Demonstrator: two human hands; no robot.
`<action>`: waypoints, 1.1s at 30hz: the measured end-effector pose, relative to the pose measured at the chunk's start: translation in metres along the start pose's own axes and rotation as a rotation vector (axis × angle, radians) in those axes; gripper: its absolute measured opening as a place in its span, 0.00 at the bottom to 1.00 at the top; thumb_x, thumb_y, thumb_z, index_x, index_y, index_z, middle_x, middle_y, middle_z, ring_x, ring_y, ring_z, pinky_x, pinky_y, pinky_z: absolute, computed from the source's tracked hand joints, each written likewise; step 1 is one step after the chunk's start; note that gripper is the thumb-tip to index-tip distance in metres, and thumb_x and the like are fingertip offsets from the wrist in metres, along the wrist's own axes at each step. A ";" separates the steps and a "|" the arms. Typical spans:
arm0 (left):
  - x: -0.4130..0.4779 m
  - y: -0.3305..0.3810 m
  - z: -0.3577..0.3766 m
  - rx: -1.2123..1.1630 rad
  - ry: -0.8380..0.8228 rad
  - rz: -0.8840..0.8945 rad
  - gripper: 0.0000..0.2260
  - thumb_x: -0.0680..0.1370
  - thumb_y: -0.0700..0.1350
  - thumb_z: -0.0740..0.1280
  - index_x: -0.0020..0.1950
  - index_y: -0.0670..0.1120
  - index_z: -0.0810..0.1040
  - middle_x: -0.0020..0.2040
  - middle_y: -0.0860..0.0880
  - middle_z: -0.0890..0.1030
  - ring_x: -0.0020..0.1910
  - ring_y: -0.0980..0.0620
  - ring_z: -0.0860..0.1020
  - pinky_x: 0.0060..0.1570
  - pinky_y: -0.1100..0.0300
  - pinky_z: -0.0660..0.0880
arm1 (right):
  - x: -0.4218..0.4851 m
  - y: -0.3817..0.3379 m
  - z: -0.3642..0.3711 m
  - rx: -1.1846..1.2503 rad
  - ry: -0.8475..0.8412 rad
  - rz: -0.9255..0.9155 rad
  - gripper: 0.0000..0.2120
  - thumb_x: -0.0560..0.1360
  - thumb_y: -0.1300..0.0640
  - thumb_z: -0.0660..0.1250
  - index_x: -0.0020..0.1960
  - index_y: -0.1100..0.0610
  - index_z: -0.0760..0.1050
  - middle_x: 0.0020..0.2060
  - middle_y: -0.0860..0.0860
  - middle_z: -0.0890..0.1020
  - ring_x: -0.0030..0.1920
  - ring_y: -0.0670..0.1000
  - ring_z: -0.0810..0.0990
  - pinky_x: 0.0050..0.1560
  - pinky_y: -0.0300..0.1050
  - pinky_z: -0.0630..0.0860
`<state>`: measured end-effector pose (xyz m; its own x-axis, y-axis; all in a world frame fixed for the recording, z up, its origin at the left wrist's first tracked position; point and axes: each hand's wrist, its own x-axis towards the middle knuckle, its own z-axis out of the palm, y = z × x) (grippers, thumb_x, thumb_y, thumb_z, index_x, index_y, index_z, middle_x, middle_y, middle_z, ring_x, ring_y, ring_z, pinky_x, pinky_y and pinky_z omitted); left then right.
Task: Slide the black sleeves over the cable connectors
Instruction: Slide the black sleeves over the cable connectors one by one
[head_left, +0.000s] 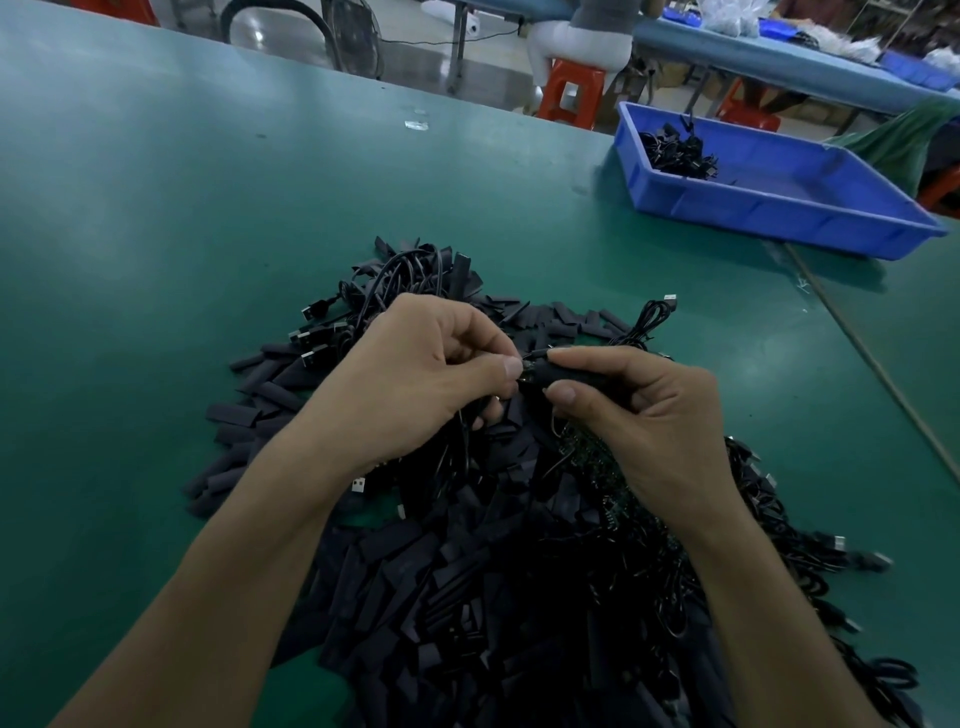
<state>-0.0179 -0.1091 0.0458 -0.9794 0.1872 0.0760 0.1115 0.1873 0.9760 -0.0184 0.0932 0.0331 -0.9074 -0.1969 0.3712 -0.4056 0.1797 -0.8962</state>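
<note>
Green desk (208, 208) stretches wide and bare to the left of and beyond the hands, while a heap of loose black sleeves (415, 571) and tangled cables (405, 270) crowds the space directly beneath and around both grips. Far off to the right of the grips a blue bin (779, 208) sits near the desk's edge, with a few cables in it. Left hand (415, 374) pinches a cable end between thumb and fingers. Right hand (660, 415) is closed on a black sleeve (550, 371), thumb under, forefinger over. Sleeve mouth and cable end meet between the two grips.
</note>
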 end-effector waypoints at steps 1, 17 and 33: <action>0.000 0.000 0.000 0.000 -0.003 0.002 0.04 0.78 0.39 0.72 0.43 0.44 0.82 0.35 0.46 0.85 0.32 0.51 0.83 0.33 0.65 0.77 | 0.000 0.000 0.000 -0.013 0.002 -0.010 0.10 0.69 0.54 0.75 0.50 0.47 0.83 0.42 0.46 0.87 0.40 0.49 0.86 0.46 0.44 0.84; 0.001 -0.005 -0.001 0.088 -0.046 0.068 0.06 0.75 0.41 0.72 0.44 0.52 0.81 0.35 0.46 0.85 0.35 0.48 0.85 0.37 0.62 0.80 | 0.000 0.004 0.003 0.018 -0.002 0.005 0.09 0.70 0.56 0.74 0.49 0.47 0.83 0.41 0.45 0.87 0.40 0.46 0.85 0.46 0.39 0.82; 0.001 -0.006 0.016 -0.086 0.019 0.061 0.08 0.77 0.34 0.71 0.44 0.45 0.75 0.35 0.44 0.85 0.33 0.45 0.84 0.35 0.58 0.79 | 0.001 0.010 0.011 0.129 0.306 0.027 0.12 0.66 0.53 0.78 0.49 0.47 0.84 0.39 0.48 0.87 0.39 0.45 0.84 0.44 0.35 0.79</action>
<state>-0.0168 -0.0943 0.0364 -0.9743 0.1776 0.1389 0.1570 0.0924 0.9833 -0.0225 0.0844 0.0221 -0.9164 0.1082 0.3853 -0.3816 0.0536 -0.9228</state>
